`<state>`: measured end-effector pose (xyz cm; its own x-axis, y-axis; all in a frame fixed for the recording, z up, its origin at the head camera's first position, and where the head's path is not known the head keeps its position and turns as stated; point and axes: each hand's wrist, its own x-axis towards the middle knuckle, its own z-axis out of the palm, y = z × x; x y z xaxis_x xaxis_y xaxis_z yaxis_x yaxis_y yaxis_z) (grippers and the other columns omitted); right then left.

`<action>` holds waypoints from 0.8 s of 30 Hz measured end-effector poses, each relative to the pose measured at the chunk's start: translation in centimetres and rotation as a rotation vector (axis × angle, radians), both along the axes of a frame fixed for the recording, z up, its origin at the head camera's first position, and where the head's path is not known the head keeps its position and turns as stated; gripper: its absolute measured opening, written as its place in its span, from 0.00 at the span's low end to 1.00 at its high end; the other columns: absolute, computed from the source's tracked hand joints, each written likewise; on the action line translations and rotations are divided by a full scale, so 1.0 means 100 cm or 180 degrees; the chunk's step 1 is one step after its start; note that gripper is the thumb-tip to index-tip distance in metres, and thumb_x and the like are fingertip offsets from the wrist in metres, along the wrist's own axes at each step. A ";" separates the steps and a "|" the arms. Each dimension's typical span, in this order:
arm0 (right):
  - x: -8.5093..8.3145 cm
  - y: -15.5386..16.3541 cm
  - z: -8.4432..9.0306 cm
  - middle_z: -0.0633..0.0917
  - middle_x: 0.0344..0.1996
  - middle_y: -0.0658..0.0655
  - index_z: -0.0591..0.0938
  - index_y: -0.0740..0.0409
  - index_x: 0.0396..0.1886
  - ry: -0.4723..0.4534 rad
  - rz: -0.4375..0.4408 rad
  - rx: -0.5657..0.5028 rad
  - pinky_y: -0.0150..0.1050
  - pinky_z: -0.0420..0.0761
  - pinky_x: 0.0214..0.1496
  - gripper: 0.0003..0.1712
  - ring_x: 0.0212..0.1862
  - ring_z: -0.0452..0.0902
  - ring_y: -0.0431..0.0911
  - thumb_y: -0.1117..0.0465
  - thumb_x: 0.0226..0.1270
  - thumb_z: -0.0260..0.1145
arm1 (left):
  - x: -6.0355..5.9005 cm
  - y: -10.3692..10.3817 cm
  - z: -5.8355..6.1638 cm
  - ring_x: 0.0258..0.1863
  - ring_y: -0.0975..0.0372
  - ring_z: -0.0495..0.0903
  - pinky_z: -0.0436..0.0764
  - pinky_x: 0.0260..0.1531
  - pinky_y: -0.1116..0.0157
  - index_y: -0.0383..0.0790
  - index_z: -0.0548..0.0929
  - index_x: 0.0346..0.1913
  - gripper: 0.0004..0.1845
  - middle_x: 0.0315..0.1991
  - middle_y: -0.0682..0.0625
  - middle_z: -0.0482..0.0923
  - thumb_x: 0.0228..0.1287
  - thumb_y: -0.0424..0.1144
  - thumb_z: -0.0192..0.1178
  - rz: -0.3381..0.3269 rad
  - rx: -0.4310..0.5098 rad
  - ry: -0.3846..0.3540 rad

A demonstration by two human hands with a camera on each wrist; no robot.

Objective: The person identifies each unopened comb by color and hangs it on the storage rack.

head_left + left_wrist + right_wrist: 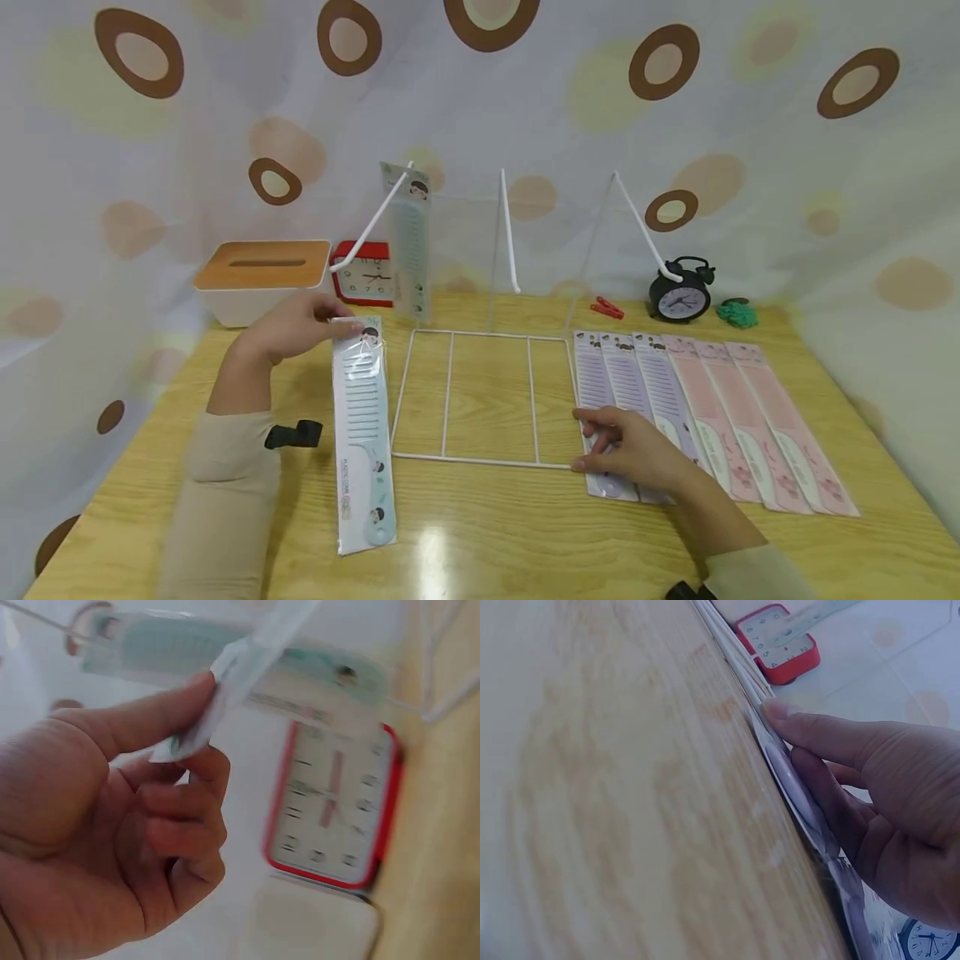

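Observation:
My left hand pinches the top of a packaged light-blue comb between thumb and fingers. In the left wrist view the clear wrapper shows edge-on between thumb and forefinger. Beside the held comb stands a white wire rack with three long prongs. Another packaged blue comb hangs from the left prong. My right hand rests at the rack's front right corner, thumb and forefinger spread apart along the side wire. Below this hand lie packaged purple combs, partly hidden by it.
Several packaged pink combs lie right of the purple ones. Along the back are a tissue box, a red square clock, a red clip, a black alarm clock and a small green bundle.

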<state>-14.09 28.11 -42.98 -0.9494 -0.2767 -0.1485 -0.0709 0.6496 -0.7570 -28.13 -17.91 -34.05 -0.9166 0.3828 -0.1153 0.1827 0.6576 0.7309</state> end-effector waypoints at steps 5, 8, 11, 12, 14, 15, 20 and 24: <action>0.001 0.003 0.000 0.80 0.41 0.55 0.74 0.69 0.66 0.0066 0.0075 -0.0037 0.31 0.77 0.34 0.45 0.33 0.79 0.37 0.51 0.53 0.80 | 0.030 0.000 0.031 0.35 0.58 0.83 0.82 0.40 0.63 0.35 0.80 0.47 0.13 0.37 0.48 0.83 0.72 0.43 0.61 -0.0275 0.0962 0.0132; 0.000 0.003 0.000 0.80 0.42 0.55 0.74 0.70 0.67 0.0081 0.0152 -0.0057 0.31 0.77 0.35 0.45 0.33 0.79 0.36 0.51 0.54 0.79 | 0.056 0.004 0.046 0.28 0.61 0.84 0.84 0.34 0.66 0.37 0.81 0.44 0.05 0.32 0.51 0.84 0.72 0.35 0.60 -0.0334 0.1487 0.0503; 0.000 0.003 0.002 0.80 0.42 0.55 0.74 0.70 0.67 0.0077 0.0157 -0.0037 0.31 0.78 0.35 0.45 0.34 0.79 0.36 0.51 0.54 0.79 | 0.080 0.013 0.060 0.25 0.62 0.81 0.81 0.29 0.68 0.39 0.85 0.38 0.04 0.30 0.52 0.84 0.68 0.28 0.62 -0.0202 0.1950 0.0968; 0.000 0.003 0.002 0.80 0.42 0.55 0.74 0.70 0.66 0.0076 0.0144 -0.0023 0.31 0.78 0.35 0.45 0.34 0.79 0.36 0.51 0.54 0.79 | 0.086 0.017 0.064 0.24 0.62 0.81 0.81 0.28 0.68 0.37 0.85 0.37 0.05 0.29 0.52 0.84 0.66 0.26 0.62 -0.0170 0.2142 0.1095; 0.001 0.003 0.004 0.80 0.42 0.54 0.74 0.70 0.66 0.0085 0.0123 -0.0010 0.31 0.77 0.35 0.45 0.34 0.79 0.36 0.51 0.54 0.79 | 0.096 0.026 0.069 0.23 0.62 0.80 0.80 0.27 0.68 0.34 0.86 0.36 0.05 0.28 0.50 0.83 0.63 0.23 0.63 -0.0112 0.2579 0.1257; 0.001 0.003 0.004 0.80 0.41 0.54 0.74 0.70 0.66 0.0083 0.0102 -0.0003 0.30 0.77 0.35 0.45 0.33 0.79 0.36 0.51 0.54 0.79 | 0.099 0.030 0.071 0.22 0.62 0.81 0.80 0.26 0.68 0.32 0.85 0.35 0.03 0.27 0.49 0.83 0.62 0.23 0.64 -0.0099 0.2775 0.1341; 0.002 0.001 0.005 0.80 0.42 0.55 0.74 0.70 0.66 0.0084 0.0113 -0.0062 0.30 0.76 0.35 0.44 0.33 0.78 0.36 0.52 0.54 0.79 | 0.104 0.042 0.075 0.24 0.62 0.81 0.81 0.27 0.70 0.32 0.84 0.36 0.02 0.27 0.50 0.83 0.63 0.24 0.63 0.0066 0.3328 0.1630; 0.001 0.001 0.002 0.80 0.42 0.56 0.73 0.70 0.67 0.0087 0.0163 -0.0107 0.30 0.76 0.35 0.44 0.33 0.79 0.36 0.53 0.55 0.79 | 0.102 0.047 0.075 0.25 0.62 0.83 0.83 0.28 0.70 0.35 0.84 0.37 0.05 0.29 0.49 0.85 0.65 0.24 0.61 0.0235 0.3475 0.1685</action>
